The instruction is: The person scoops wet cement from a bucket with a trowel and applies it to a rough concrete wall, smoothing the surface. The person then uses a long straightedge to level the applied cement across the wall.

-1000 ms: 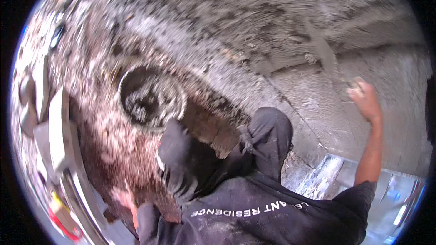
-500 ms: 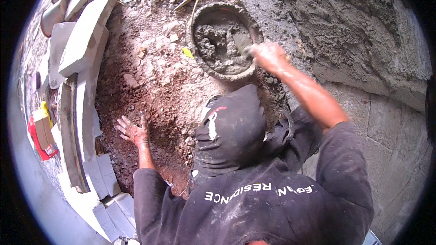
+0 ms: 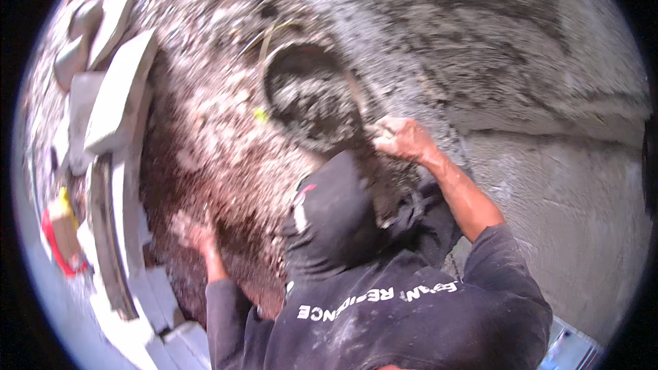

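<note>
scooping mortar (image 3: 312, 106) from the bucket (image 3: 310, 60) is perhaps in hand; steady lifting is needed next. near the bucket the right hand (image 3: 404, 139) is curled, its hold unclear; the left hand (image 3: 195, 231) is spread.

At left, a pale slab (image 3: 121, 96) is being observed near two rounded pieces (image 3: 70, 63); a grey strip (image 3: 111, 240) and a brown box (image 3: 66, 234) beside a red item (image 3: 51, 238) are being noted. A yellow scrap (image 3: 260, 115) is being recorded on soil (image 3: 216, 144).
</note>
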Demonstrator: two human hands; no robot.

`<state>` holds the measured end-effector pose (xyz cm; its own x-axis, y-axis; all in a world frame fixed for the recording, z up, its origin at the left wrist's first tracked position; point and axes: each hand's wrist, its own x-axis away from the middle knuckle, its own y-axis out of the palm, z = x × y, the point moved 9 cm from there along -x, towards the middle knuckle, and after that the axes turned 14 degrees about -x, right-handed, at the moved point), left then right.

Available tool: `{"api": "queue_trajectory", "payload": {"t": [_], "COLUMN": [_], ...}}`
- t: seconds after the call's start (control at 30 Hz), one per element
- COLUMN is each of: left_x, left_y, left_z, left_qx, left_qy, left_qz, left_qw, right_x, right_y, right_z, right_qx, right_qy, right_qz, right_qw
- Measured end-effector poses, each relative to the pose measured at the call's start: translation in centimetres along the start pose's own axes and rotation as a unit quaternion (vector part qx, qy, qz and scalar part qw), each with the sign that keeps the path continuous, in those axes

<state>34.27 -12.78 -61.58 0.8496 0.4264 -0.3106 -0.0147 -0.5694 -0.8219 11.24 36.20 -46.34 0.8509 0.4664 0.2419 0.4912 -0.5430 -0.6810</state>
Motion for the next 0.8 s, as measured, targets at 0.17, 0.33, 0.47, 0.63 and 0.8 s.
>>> {"api": "queue_trajectory", "payload": {"t": [0.17, 0.33, 0.47, 0.63, 0.8], "left_x": [1.4, 0.7, -0.6, 0.6, 0.1], "left_y": [3.0, 2.5, 2.8, 1.9, 0.3], "left_z": [-0.9, -1.4, 0.4, 0.6, 0.0], "left_qx": [-0.015, -0.042, -0.025, -0.054, -0.015], "left_qy": [-0.054, -0.065, -0.035, -0.035, -0.020], "left_qz": [-0.226, -0.295, -0.289, -0.295, -0.056], "left_qw": [0.973, 0.952, 0.956, 0.953, 0.998], "right_x": [4.6, 9.0, 17.6, 37.4, 29.4], "right_y": [-10.8, -20.5, -32.2, -43.9, -38.4], "right_z": [-6.8, -4.5, 1.9, -7.2, -6.3], "right_qx": [0.036, -0.217, -0.276, -0.078, 0.172], "right_qy": [-0.052, 0.134, 0.308, 0.391, 0.354], "right_qz": [-0.014, -0.026, 0.286, 0.439, 0.356], "right_qw": [0.998, 0.966, 0.864, 0.805, 0.848]}}
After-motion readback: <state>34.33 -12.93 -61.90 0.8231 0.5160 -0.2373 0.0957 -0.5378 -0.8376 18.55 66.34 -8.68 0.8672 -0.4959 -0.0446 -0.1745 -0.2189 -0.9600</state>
